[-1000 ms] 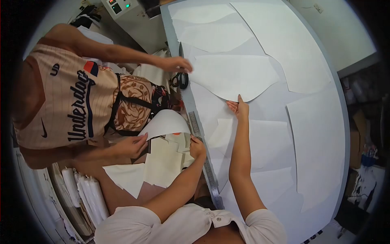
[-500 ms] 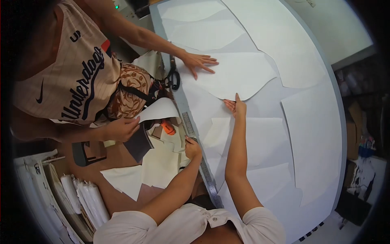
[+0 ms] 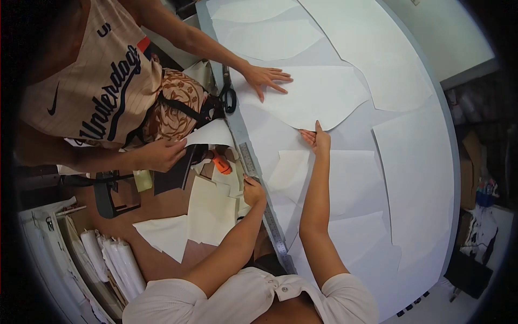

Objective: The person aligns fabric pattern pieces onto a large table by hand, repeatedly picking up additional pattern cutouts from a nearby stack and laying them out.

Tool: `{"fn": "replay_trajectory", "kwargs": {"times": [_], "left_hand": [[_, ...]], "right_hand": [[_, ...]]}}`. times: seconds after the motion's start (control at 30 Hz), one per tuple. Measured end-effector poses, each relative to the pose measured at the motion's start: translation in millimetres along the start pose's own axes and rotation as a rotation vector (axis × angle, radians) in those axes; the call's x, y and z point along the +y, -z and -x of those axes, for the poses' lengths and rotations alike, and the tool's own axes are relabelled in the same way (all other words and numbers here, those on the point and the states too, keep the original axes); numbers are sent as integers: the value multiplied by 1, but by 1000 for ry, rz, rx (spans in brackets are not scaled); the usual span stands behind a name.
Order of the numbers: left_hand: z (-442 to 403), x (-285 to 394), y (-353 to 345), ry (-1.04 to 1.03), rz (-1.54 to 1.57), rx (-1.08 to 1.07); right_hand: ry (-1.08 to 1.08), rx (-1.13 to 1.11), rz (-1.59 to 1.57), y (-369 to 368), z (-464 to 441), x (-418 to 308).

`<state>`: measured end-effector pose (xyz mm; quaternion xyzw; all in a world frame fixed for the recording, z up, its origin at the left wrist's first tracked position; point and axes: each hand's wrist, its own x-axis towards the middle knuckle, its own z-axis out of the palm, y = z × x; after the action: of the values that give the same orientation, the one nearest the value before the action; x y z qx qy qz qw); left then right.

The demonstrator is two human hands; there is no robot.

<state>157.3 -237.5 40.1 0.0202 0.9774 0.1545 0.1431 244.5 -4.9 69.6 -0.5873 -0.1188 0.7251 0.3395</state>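
Note:
A white pattern piece with a curved edge lies on the worktable. My right hand is closed at its near edge, the thumb on top and the fingers curled beside it; a small dark thing shows at the fingers. My left hand is closed beside the metal ruler along the table's edge, and what it grips is hidden. A co-worker's hand lies spread flat on the piece's far left part. Their other hand pinches a white sheet hanging beside the table.
More white sheets cover the worktable. Black scissors rest at its left edge. Below lie cream offcuts, an orange tool and a dark holder. White rolls stand at lower left.
The view has shifted slightly. The co-worker's dark sheet beside the table has swung left, and a greenish block near it shows more. My hands stay in nearly the same places.

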Motion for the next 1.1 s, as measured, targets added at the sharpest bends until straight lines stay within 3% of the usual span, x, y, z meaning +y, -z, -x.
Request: {"fn": "replay_trajectory", "kwargs": {"times": [0.13, 0.53, 0.77, 0.83, 0.87, 1.0, 1.1], "left_hand": [[6, -5, -3, -1, 23, -14], [11, -3, -3, -20, 37, 32], [8, 1, -8, -40, 1, 75], [17, -5, -8, -40, -1, 61], [21, -8, -7, -32, -4, 47], [18, -14, -6, -5, -6, 16], [7, -19, -3, -22, 31, 15]], "right_hand": [[4, 7, 12, 10, 4, 1], [-66, 0, 544, 22, 49, -7], [-284, -661, 1212, -7, 135, 41], [-106, -1002, 1235, 10, 144, 97], [-98, -1002, 1234, 14, 158, 102], [-137, -632, 640, 34, 176, 119], [-117, -454, 703, 65, 175, 100]]}}
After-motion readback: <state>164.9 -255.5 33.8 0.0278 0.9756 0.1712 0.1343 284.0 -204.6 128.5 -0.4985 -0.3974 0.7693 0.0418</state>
